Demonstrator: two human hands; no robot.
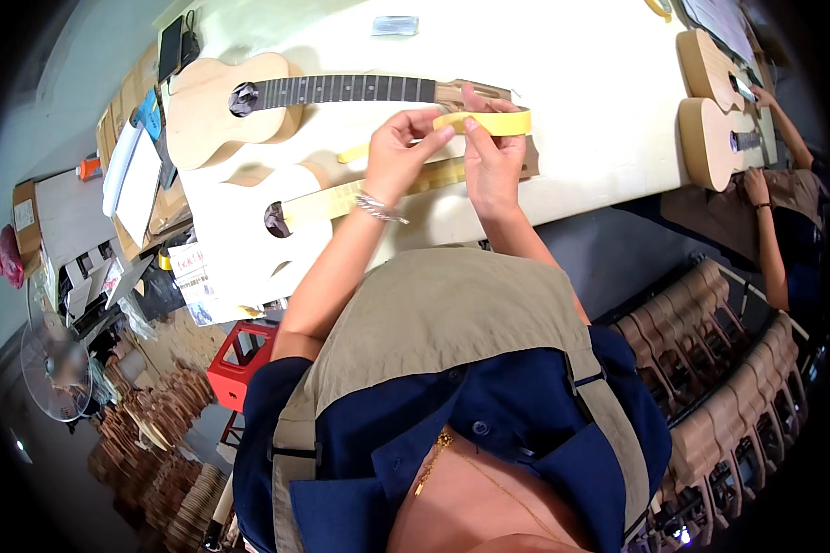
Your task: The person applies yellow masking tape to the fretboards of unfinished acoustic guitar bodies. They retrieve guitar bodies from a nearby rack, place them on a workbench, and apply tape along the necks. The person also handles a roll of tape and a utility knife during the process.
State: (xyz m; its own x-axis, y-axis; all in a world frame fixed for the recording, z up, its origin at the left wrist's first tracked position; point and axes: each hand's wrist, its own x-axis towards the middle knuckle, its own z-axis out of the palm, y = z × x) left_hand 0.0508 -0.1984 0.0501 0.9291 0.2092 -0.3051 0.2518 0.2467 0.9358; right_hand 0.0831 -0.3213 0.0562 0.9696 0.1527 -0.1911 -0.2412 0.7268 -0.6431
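Ukuleles (198, 106) lie on the pale table (599, 92), a fan (55, 373) well left.

Navy short-slv shirt (364, 396) w/ open collar (341, 511), round dk btn (480, 428), grey-olive apron (433, 313) w/ wide straps (611, 438), blk buckles (590, 379); thin gold necklace (498, 485) w/ sm. pendant (422, 485); silver chain bracelet (379, 210), L wrist (391, 192)

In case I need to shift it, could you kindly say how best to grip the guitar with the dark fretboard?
I would grip its slim neck close to the broad body, probably from the far side: the second guitar lies along the near side, and the left hand and right hand are by the headstock.
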